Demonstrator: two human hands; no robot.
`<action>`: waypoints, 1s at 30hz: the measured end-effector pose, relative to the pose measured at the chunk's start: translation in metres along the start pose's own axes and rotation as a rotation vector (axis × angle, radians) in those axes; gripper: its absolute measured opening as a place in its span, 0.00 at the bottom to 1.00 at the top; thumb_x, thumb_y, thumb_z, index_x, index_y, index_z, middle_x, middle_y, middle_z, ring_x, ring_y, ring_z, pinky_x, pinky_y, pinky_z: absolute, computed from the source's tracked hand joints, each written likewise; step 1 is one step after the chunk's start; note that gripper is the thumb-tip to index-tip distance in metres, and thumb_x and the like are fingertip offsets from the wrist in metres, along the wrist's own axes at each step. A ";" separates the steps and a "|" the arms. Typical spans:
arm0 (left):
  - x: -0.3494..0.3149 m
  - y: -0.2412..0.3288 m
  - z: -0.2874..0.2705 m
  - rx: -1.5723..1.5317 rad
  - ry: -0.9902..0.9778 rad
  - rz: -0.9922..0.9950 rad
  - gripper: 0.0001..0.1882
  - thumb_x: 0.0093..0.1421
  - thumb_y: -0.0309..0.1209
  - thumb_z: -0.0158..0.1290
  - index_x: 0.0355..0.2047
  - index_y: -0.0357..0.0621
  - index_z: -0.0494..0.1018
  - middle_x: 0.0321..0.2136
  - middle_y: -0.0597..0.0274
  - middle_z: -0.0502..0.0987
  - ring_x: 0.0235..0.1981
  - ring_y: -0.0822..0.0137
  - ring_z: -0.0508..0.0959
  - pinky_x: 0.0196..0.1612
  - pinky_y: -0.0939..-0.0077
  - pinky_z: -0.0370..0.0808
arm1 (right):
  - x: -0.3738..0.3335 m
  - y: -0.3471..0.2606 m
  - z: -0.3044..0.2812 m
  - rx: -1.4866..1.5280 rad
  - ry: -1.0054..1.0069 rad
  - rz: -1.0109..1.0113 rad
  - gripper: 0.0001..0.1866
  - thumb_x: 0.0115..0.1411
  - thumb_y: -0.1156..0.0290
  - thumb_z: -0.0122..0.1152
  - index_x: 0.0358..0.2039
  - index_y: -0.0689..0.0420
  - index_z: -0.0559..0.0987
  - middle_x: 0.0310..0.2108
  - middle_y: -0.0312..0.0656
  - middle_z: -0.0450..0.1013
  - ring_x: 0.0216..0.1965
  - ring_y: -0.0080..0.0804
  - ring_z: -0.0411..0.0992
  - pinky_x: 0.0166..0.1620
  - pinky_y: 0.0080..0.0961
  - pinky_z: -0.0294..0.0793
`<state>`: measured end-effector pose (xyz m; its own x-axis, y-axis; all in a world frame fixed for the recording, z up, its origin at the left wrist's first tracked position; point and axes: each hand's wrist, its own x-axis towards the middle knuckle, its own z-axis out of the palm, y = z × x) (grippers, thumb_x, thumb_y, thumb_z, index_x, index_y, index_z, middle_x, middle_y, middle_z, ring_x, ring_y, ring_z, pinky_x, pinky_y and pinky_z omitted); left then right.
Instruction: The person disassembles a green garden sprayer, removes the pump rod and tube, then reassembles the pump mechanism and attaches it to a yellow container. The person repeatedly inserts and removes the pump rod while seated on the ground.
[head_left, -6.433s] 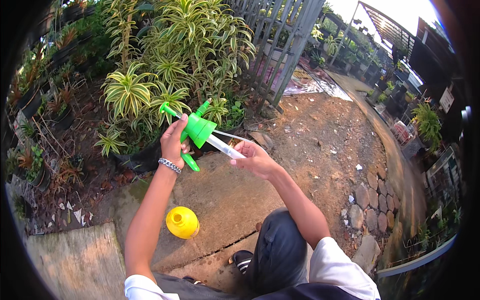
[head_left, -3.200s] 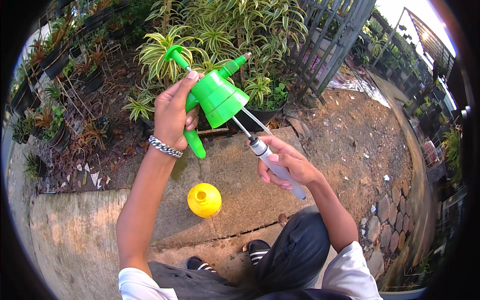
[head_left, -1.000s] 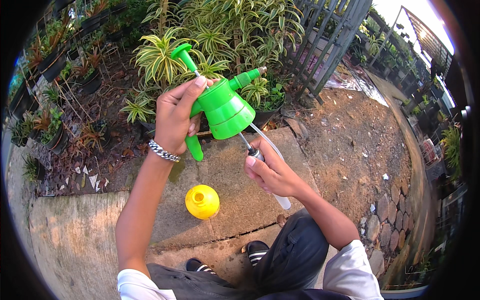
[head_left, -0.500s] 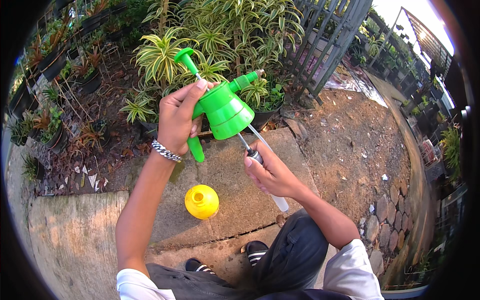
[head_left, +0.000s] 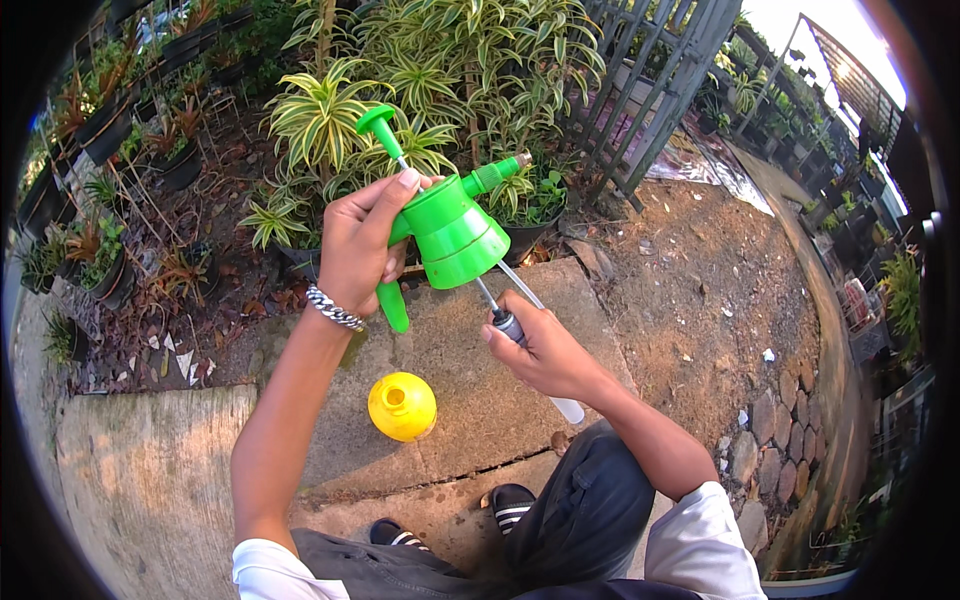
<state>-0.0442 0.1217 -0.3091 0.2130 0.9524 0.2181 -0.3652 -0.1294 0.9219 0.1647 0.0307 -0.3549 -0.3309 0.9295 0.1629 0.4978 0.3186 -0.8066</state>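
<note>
My left hand (head_left: 362,235) is closed around the green sprayer head (head_left: 458,235), its thumb near the top by the pump rod. The green pump knob (head_left: 376,122) stands out above on its thin metal rod; the nozzle (head_left: 500,174) points up and to the right. Below the sprayer head, my right hand (head_left: 545,350) grips the dark piston end (head_left: 507,326) of the pump rod. A clear dip tube (head_left: 522,285) runs down behind that hand, and a whitish tube end (head_left: 567,408) shows beneath it. The yellow bottle (head_left: 402,406) stands uncapped on the concrete, touched by neither hand.
Potted striped-leaf plants (head_left: 400,90) grow just ahead, beside a grey slatted gate (head_left: 655,95). Hanging pots (head_left: 105,130) line the left. Bare soil (head_left: 710,270) and paving stones (head_left: 785,440) lie to the right. My sandalled feet (head_left: 512,508) rest on the concrete slab (head_left: 340,440).
The sprayer head has dropped slightly and tilted a little. The pump knob has shifted slightly right and down. My right hand keeps its grip on the piston end, slightly lower.
</note>
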 end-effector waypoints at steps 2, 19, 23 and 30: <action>-0.001 -0.002 -0.001 0.012 -0.001 -0.020 0.15 0.66 0.40 0.51 0.38 0.39 0.77 0.24 0.69 0.79 0.07 0.87 0.59 0.09 0.90 0.53 | 0.001 -0.007 -0.003 -0.035 -0.020 0.059 0.15 0.68 0.60 0.52 0.33 0.60 0.67 0.16 0.34 0.63 0.17 0.23 0.61 0.23 0.29 0.64; -0.007 -0.019 0.017 0.064 0.084 0.033 0.18 0.65 0.42 0.54 0.39 0.38 0.81 0.23 0.70 0.79 0.08 0.86 0.61 0.10 0.87 0.54 | 0.001 -0.005 -0.003 0.070 0.038 0.230 0.16 0.68 0.61 0.49 0.29 0.61 0.68 0.15 0.32 0.64 0.16 0.18 0.62 0.20 0.25 0.63; -0.010 -0.033 0.018 0.065 0.117 -0.002 0.18 0.65 0.42 0.53 0.38 0.39 0.81 0.23 0.69 0.80 0.08 0.86 0.61 0.10 0.87 0.54 | 0.002 -0.002 -0.010 0.157 0.064 0.283 0.15 0.64 0.64 0.51 0.32 0.66 0.72 0.15 0.35 0.66 0.19 0.20 0.64 0.23 0.28 0.65; -0.022 -0.057 0.030 0.064 0.009 -0.096 0.18 0.65 0.42 0.54 0.41 0.39 0.81 0.18 0.72 0.77 0.08 0.86 0.61 0.10 0.86 0.55 | -0.002 0.003 0.004 0.040 0.075 -0.004 0.11 0.63 0.72 0.53 0.45 0.61 0.70 0.31 0.36 0.70 0.30 0.21 0.69 0.33 0.23 0.71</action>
<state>-0.0012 0.0998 -0.3569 0.2356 0.9638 0.1251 -0.2845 -0.0546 0.9571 0.1637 0.0287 -0.3603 -0.2711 0.9401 0.2069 0.4633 0.3158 -0.8280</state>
